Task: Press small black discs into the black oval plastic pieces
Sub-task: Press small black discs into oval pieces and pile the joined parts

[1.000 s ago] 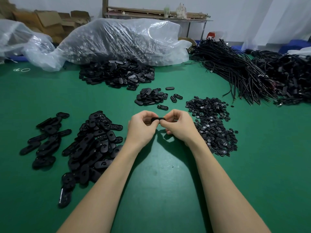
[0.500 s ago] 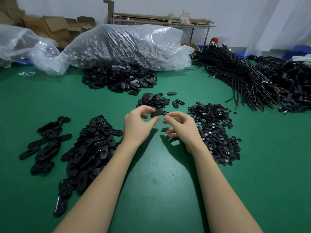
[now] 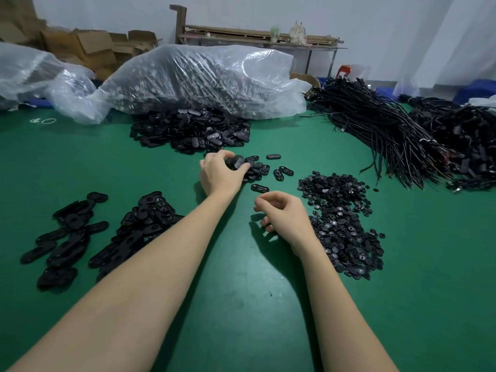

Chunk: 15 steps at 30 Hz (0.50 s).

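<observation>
Left hand (image 3: 218,174) has reached forward, fingers curled on an oval piece (image 3: 239,162); right hand (image 3: 284,214) loosely curled, empty; clear bag (image 3: 204,79) holds oval pieces.

A green worktop (image 3: 241,318) carries clear plastic bags (image 3: 204,79) along its far edge and bundles of black cables (image 3: 375,130) at the far right corner. Beyond the far left corner sit cardboard boxes (image 3: 88,47); a wooden rack (image 3: 255,37) stands against the white wall (image 3: 375,28).
</observation>
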### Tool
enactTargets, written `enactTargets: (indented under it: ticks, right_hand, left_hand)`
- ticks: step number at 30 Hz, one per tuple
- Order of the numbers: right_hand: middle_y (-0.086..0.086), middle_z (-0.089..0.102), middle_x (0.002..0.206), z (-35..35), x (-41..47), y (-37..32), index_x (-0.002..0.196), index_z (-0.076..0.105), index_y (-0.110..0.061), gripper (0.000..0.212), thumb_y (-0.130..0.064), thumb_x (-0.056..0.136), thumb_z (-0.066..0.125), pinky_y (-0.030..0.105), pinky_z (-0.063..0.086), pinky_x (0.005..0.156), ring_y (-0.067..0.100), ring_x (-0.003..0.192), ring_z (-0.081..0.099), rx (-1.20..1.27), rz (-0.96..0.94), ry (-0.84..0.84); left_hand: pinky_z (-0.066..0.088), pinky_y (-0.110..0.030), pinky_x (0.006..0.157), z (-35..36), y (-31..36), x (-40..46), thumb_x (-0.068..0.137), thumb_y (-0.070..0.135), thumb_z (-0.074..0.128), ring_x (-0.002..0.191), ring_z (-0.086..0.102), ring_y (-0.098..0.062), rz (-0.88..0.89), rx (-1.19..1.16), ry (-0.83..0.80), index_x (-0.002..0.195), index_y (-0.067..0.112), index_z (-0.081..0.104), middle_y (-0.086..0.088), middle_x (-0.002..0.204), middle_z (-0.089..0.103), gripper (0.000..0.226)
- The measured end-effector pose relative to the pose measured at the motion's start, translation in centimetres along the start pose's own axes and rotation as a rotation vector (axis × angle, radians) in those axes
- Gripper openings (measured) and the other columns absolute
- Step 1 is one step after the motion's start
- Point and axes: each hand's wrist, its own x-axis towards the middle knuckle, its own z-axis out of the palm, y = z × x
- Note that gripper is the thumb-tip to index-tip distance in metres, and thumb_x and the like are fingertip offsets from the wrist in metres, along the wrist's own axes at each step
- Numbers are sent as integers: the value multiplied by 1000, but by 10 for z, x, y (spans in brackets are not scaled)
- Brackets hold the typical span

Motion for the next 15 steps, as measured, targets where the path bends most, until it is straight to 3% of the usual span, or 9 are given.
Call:
enactTargets:
  ticks: [7, 11, 15]
  right_hand:
    - [-4, 78, 81, 1, -3, 0, 90, 74, -23, 7, -23, 93, 69, 28, 54, 62, 7, 54, 61, -99, -19, 20]
    - [-11, 75, 83, 18, -5, -3, 88, 74, -29, 11, -34, 93, 66, 36, 59, 78, 10, 78, 70, -380, -73, 134]
    - [-16, 71, 87, 49, -15, -10, 90, 71, -30, 8, -35, 93, 65, 34, 54, 81, 6, 86, 67, -348, -175, 160]
  left_hand:
    - [36, -29, 86, -12, -6, -41, 90, 31, 68, 113, 49, -22, 77, -90, -12, 109, 19, 62, -3, 116, 59, 23]
    - [41, -33, 97, -30, -10, -72, 94, 25, 64, 115, 49, -18, 142, -91, -115, 111, 18, 61, -1, 117, 59, 19]
    - [47, -30, 92, -56, -15, -84, 97, 18, 60, 105, 57, -13, 37, -261, -55, 105, 21, 62, 5, 111, 62, 9]
